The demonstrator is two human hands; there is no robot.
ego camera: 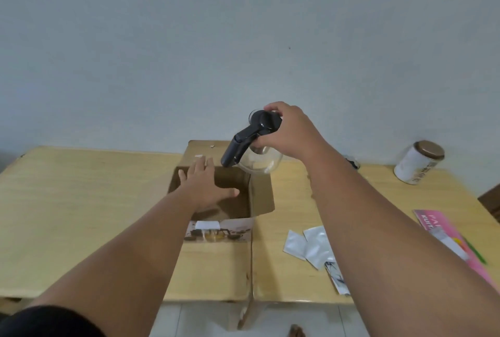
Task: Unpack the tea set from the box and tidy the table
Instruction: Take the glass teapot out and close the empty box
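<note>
An open cardboard box point(261, 198) stands on the wooden table point(81, 201), its flaps spread out. My right hand point(286, 133) grips the black lid of a clear glass teapot point(259, 163) with a black handle, holding it in the air above the box's far right corner. My left hand point(205, 185) reaches over the box opening with its fingers spread and holds nothing. The inside of the box is dark and its contents are hidden.
Several silvery sachets point(311, 246) lie on the table to the right of the box. A pink leaflet point(454, 244) lies at the right edge. A white canister with a brown lid point(418, 163) stands at the back right. A small dark object point(351, 160) sits behind my right arm.
</note>
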